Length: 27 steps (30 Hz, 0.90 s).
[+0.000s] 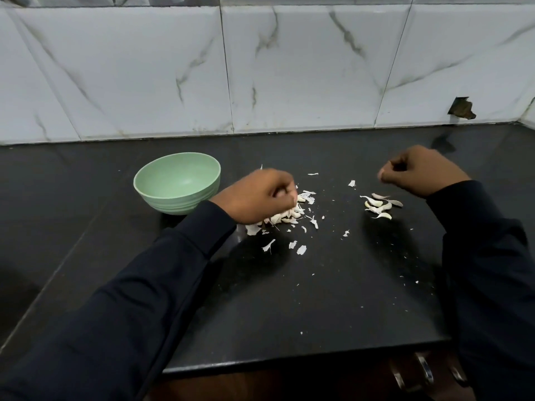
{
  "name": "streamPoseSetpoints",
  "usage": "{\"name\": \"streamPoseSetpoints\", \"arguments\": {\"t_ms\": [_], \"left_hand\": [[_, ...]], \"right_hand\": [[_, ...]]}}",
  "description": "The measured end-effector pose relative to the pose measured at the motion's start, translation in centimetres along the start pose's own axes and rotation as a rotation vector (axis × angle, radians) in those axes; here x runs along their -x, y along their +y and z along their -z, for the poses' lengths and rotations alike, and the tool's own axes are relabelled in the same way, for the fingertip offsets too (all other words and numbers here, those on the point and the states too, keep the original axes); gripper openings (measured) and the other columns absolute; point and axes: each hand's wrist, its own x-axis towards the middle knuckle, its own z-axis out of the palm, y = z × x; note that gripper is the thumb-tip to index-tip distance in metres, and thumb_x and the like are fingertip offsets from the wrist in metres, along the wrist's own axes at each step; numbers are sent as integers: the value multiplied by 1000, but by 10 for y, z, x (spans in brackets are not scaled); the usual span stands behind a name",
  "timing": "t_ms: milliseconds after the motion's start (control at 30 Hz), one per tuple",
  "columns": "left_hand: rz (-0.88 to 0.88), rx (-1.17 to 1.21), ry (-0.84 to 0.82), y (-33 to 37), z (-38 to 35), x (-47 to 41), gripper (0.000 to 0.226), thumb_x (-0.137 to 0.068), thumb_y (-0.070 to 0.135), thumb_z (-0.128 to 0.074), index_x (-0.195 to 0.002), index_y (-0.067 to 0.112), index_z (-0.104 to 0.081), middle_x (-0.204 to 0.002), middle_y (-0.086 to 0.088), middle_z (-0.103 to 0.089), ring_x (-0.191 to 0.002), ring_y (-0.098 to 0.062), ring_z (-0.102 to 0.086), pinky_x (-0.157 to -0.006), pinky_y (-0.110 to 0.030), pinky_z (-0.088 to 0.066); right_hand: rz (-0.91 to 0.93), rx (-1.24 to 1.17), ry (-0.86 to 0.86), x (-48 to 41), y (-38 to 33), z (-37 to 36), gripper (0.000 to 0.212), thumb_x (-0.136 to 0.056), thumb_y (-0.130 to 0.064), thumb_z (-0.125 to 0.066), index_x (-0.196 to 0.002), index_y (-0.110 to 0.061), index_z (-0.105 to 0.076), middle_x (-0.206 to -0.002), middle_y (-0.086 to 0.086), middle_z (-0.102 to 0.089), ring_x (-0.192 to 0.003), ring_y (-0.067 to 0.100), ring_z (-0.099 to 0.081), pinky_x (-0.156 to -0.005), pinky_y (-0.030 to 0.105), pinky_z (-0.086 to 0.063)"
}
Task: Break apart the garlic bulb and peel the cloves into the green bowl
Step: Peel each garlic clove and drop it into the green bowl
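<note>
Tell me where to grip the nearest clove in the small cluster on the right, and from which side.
Pinch the nearest clove across its plump middle, coming from above and the near side with the right hand. It lies flat on the countertop, curved, tapering to a thin tip on the left; other cloves crowd its far side, while the near side is open.

Domestic kitchen. Evidence: black stone countertop (318, 299) backed by marble-patterned wall tiles (304, 68); metal cabinet handles (425, 369) under its front edge; green bowl (179, 202) and garlic cloves (379, 205) on it.
</note>
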Motion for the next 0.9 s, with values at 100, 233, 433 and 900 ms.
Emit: {"name": "streamPoseSetpoints", "arguments": {"t_ms": [100, 233, 433, 900], "left_hand": [[42, 556, 123, 3, 4, 1, 9, -99, 9, -61, -91, 8, -66, -74, -2, -61, -52, -6, -42, -46, -16, -33], [91, 801, 169, 2, -11, -5, 11, -99, 5, -60, -90, 10, -63, -75, 0, -68, -54, -8, -46, -46, -16, -33], [83, 818, 222, 6, -22, -9, 15, -96, 3, -62, -85, 14, -65, -69, 2, -67, -57, -10, -57, -50, -18, -37], [258, -255, -8, -15, 4, -2, 9, -79, 33, -83, -81, 26, -78, -75, 10, -72, -73, -6, -67, -76, -35, -58]], "right_hand": [[162, -397, 14, 11, -32, -13, 7, -93, -20, -74, -89, -16, -78, -70, -7, -71, -59, 4, -61, -63, 26, -45], [342, -787, -145, 21, -71, -36, 19, -90, -8, -75, -109, -3, -73, -87, 16, -76, -68, 19, -70, -55, 26, -53], [364, -898, -237, 22, -82, -48, 32, -77, -12, -80, -105, -1, -70, -88, 25, -76, -70, 24, -76, -57, 24, -57], [17, -36, 6, 8, -11, -6, 8, -83, -8, -77, -77, -13, -78, -69, -6, -71, -68, 7, -68, -60, 18, -45]]}}
